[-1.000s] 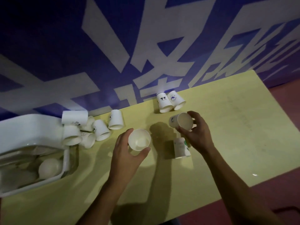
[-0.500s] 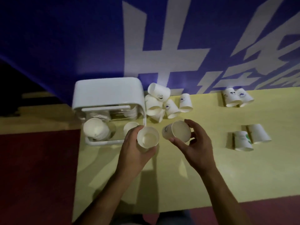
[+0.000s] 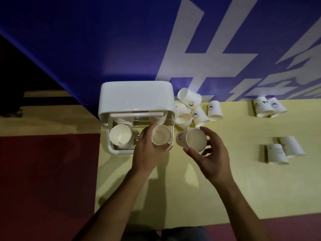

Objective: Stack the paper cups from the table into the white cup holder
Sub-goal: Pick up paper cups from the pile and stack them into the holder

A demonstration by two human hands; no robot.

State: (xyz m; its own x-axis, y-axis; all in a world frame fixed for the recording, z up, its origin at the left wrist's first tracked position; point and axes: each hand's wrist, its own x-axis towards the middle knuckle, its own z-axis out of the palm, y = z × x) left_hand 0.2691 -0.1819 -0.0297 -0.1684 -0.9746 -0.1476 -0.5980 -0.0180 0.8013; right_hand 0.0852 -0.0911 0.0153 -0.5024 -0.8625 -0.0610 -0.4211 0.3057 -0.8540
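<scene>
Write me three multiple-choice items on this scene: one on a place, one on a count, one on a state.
1. Where does the left hand hold the left cup?
A. at the right compartment of the holder
B. on the floor
C. against the wall

2. How many cups are in hands?
A. none
B. two
C. four

3. The right hand is:
A. open and empty
B. an empty fist
C. gripping the right cup

1A: the cup is over that compartment. 2B: one cup per hand. 3C: the hand wraps that cup.
</scene>
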